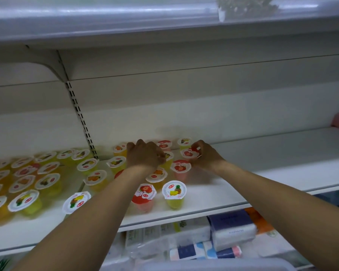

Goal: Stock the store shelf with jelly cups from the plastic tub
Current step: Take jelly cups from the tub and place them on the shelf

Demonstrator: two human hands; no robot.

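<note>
A pale tub rim [213, 266] shows nearest, below stacked packets [231, 229] on the lower level. On the white shelf [262, 173], short of both hands, stand a pineapple cup [174, 192] and a strawberry cup [143, 194]. The left hand [145, 155] curls down over cups in the middle rows, apparently grasping one, though its fingers hide it. The right hand [205, 153] pinches a red-lidded jelly cup [190, 153]. Left of the grips, blurred yellow cups [27, 178] crowd the next bay.
</note>
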